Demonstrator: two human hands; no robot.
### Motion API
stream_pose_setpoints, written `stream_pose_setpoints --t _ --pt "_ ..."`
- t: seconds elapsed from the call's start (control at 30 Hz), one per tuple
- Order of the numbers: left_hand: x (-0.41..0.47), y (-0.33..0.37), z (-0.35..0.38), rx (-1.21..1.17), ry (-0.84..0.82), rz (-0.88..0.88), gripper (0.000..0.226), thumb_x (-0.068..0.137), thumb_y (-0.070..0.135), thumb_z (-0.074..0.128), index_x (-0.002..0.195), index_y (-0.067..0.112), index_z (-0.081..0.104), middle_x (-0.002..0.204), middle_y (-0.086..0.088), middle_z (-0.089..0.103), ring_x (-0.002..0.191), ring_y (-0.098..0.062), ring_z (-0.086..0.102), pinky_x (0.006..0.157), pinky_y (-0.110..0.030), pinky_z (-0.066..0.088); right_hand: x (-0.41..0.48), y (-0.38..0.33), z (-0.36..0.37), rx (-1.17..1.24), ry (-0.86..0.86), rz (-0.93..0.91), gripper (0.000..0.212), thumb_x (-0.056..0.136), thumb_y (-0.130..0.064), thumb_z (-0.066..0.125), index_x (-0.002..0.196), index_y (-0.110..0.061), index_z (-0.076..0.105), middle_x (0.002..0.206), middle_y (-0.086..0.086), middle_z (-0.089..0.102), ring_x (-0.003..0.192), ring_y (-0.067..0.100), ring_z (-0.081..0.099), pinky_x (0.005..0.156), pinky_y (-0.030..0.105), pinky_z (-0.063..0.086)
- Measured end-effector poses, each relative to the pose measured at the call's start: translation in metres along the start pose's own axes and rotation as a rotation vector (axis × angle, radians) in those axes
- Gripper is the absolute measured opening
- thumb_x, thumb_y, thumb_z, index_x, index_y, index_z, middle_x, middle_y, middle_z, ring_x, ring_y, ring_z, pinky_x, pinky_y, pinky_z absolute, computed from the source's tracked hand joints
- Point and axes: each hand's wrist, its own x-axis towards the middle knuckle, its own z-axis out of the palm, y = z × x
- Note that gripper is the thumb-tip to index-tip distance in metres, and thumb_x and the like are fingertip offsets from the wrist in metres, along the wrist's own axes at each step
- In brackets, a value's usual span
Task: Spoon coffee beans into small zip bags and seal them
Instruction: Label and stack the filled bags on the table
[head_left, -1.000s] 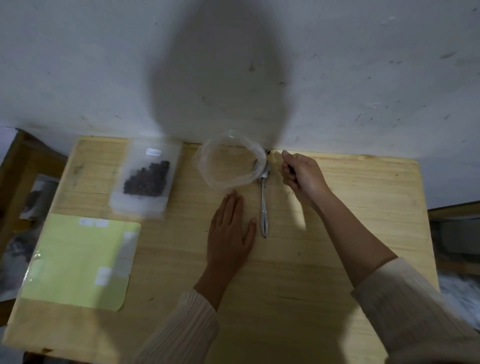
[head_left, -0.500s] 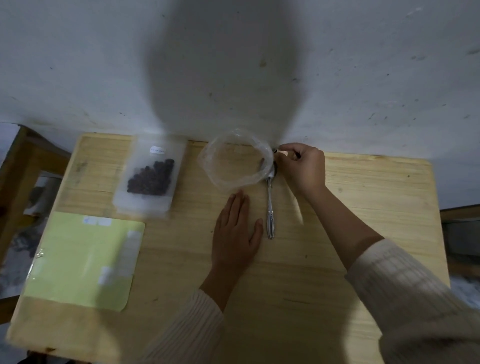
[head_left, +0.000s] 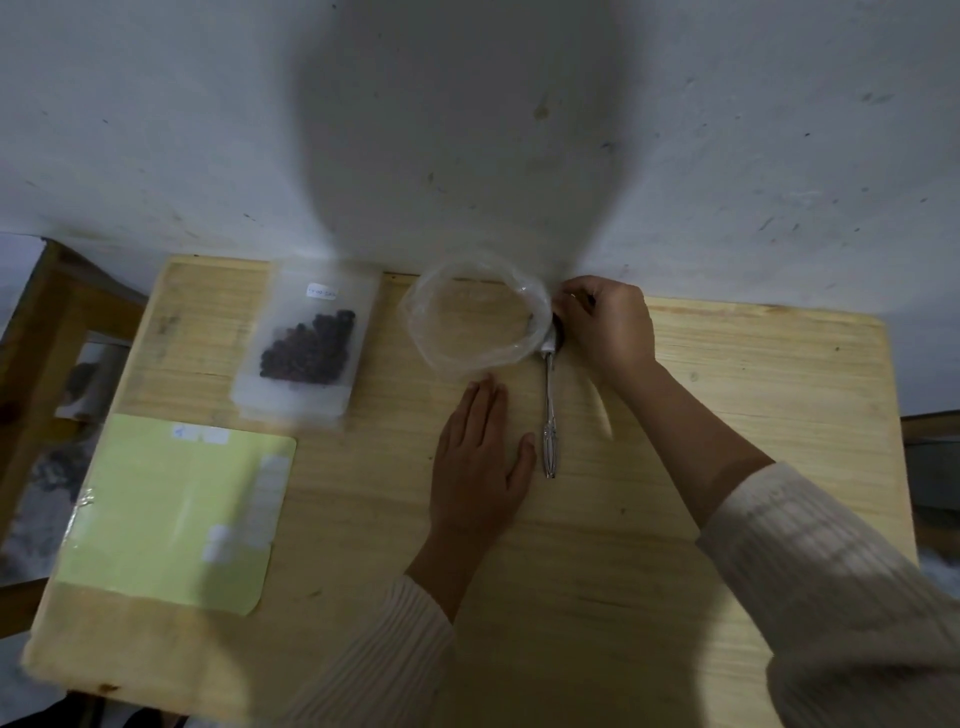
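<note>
My left hand (head_left: 480, 457) lies flat on the table (head_left: 727, 415), just beside the spoon (head_left: 549, 415). My right hand (head_left: 605, 322) curls at the rim of the clear bag (head_left: 441, 358) by the far edge; I can't tell if it pinches it.

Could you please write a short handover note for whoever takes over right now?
Left hand: open, flat on the table.
Right hand: fingers curled at the rim of the clear bag; grip unclear.
Spoon lies on the table between the hands.
Done: frosted zip bag holds beans; seal unreadable.
Left: spoon beans into the clear bag, which looks nearly empty, then seal.
</note>
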Motion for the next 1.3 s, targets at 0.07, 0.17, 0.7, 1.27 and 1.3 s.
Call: stream_pose_setpoints --t 0.07,0.17,0.7,1.27,1.3 --pt "0.001 0.0 0.001 -0.006 0.012 -0.002 0.058 0.09 0.042 0.042 0.136 0.007 0.045 0.145 -0.009 0.042 0.136 -0.019 0.033 0.109 -0.032 0.03 -0.002 0.002 -0.001 -0.022 -0.006 -0.021 0.018 0.088 -0.021 0.056 0.096 -0.013 0.07 0.086 0.007 0.071 0.077 0.022 0.064 0.068 0.037 0.053" --pt "0.002 0.0 0.0 -0.009 0.022 0.0 0.057 0.09 0.042 0.041 0.135 0.007 0.047 0.143 -0.009 0.043 0.135 -0.02 0.035 0.107 -0.034 0.032 -0.012 0.007 -0.006 -0.013 0.016 0.006 0.015 0.089 -0.02 0.055 0.089 -0.013 0.067 0.07 0.005 0.066 0.065 0.02 0.059 0.06 0.031 0.047" --pt "0.055 -0.014 -0.069 -0.48 0.33 0.039 0.038 0.089 0.022 0.05 0.121 0.003 0.053 0.12 -0.015 0.056 0.115 -0.022 0.047 0.101 -0.03 0.037 -0.124 -0.004 -0.053 0.033 0.294 0.243 0.015 0.09 -0.018 0.059 0.092 -0.006 0.067 0.05 -0.006 0.04 0.046 0.008 0.039 0.05 0.013 0.035" --pt "0.107 -0.06 -0.085 -0.479 -0.1 0.17 0.04 0.088 0.005 0.05 0.128 0.003 0.053 0.112 -0.015 0.061 0.1 -0.026 0.056 0.092 -0.03 0.041 -0.189 -0.027 -0.051 0.059 0.352 0.362 0.009 0.087 -0.017 0.062 0.081 -0.015 0.067 0.048 -0.004 0.036 0.044 0.009 0.036 0.049 0.018 0.03" --pt "0.105 -0.059 -0.084 -0.474 -0.108 0.165 0.041 0.086 0.008 0.051 0.126 0.004 0.054 0.109 -0.016 0.061 0.096 -0.027 0.057 0.09 -0.033 0.043 -0.192 -0.026 -0.052 0.055 0.351 0.358 0.009 0.087 -0.017 0.062 0.08 -0.015 0.067 0.048 -0.004 0.035 0.044 0.008 0.036 0.048 0.017 0.031"
